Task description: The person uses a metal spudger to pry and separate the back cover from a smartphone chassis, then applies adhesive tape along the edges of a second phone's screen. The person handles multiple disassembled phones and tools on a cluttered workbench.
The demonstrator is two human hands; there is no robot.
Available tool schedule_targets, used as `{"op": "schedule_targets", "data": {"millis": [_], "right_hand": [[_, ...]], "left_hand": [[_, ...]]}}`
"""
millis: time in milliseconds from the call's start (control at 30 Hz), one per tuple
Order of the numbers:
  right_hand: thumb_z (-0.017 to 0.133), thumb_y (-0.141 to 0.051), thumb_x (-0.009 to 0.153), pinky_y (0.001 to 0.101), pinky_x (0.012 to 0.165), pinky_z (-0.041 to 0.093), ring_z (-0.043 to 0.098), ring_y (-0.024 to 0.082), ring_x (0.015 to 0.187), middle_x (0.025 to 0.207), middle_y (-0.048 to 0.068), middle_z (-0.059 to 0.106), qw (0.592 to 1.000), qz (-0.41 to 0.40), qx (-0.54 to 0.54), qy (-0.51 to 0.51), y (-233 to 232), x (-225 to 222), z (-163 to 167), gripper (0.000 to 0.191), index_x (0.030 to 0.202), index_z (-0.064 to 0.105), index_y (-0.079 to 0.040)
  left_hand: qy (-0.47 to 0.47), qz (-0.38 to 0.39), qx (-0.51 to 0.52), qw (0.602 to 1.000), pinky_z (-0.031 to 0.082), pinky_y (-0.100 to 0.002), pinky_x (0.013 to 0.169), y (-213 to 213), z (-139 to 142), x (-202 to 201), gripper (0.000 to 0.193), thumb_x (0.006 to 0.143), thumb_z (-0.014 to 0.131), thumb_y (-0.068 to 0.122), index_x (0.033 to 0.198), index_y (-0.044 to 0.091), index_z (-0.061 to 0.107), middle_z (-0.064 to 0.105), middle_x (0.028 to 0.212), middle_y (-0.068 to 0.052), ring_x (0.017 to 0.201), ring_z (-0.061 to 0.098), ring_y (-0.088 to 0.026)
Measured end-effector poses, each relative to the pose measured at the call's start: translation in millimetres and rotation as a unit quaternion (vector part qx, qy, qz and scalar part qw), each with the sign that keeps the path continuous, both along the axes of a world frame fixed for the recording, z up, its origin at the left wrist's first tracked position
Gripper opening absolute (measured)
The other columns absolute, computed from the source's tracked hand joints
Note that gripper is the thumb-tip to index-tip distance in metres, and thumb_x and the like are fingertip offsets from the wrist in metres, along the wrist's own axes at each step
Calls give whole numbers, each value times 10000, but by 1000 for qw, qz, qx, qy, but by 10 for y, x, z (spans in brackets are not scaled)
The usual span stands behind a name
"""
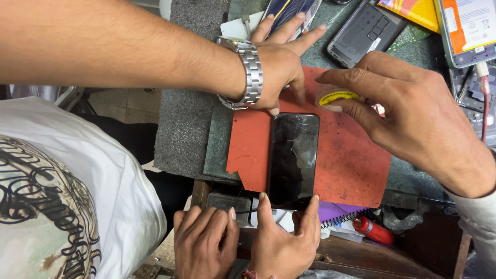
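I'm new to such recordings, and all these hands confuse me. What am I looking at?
One camera, worn on a person's head, looks down at a workbench. The two bottom hands are that person's. The left hand pinches a thin dark tool. The right hand rests spread fingers on the near end of a dark phone, which lies on a red mat. Other people's hands reach in: a hand with a wristwatch and a hand holding a yellow tape roll. An opened phone lies behind.

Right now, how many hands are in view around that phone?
4. The person's left hand and right hand sit at the phone's near end; a co-worker's hand with a wristwatch is at its far end; another hand pinches a yellow tape roll. None seems hidden.
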State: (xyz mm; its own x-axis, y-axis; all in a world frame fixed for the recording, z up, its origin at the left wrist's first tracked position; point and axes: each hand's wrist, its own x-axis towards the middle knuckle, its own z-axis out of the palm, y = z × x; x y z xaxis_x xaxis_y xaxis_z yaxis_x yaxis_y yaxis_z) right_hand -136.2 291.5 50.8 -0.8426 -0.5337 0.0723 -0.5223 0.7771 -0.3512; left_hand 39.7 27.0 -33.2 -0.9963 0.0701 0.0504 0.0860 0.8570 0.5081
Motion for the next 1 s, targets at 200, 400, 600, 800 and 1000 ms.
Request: {"op": "schedule_targets", "data": {"millis": [200, 400, 600, 800, 1000], "right_hand": [[799, -139, 859, 386, 579, 498, 604, 237, 651, 814, 76, 600, 999, -49, 16, -18, 85, 30, -4, 398, 1254, 754, -163], [809, -113, 847, 365, 588, 507, 649, 235, 691, 843, 85, 652, 998, -51, 3, 44, 232, 68, -41, 331, 1175, 766, -115], [805, -40, 947, 337, 657, 520, 632, 193, 722, 898, 117, 652, 993, -117, -7, 31, 463, 130, -83, 301, 1243, 759, -65], [803, -15, 922, 332, 651, 541, 639, 234, 753, 944, 171, 650, 988, -140, -40, 49, 436, 184, -102, 285, 1200, 738, -2], [785, 2, 875, 336, 689, 593, 692, 242, 824, 938, 143, 672, 992, -101, -72, 27, 175, 229, 78, 342, 1208, 712, -12]], "left_hand": [[44, -7, 7, 999, 332, -383, 637, 28, -14, -11, 328, 908, 688, 145, 621, 121, 532, 498, 553, 8, 551, 439, -175], [85, -8, 1, 996, 347, -397, 670, 103, 15, -189, 301, 926, 694, 149, 666, 108, 549, 537, 624, -6, 623, 479, -198], [107, -24, 2, 994, 361, -401, 682, 154, 58, -434, 283, 933, 704, 140, 700, 91, 551, 558, 667, -20, 642, 484, -210], [108, -40, 25, 993, 371, -403, 693, 164, 108, -482, 262, 930, 702, 114, 717, 85, 552, 544, 667, -29, 664, 499, -221], [109, -30, 27, 993, 367, -393, 683, 118, 188, -216, 270, 935, 694, 109, 707, 97, 551, 556, 672, -20, 645, 492, -200]]}}
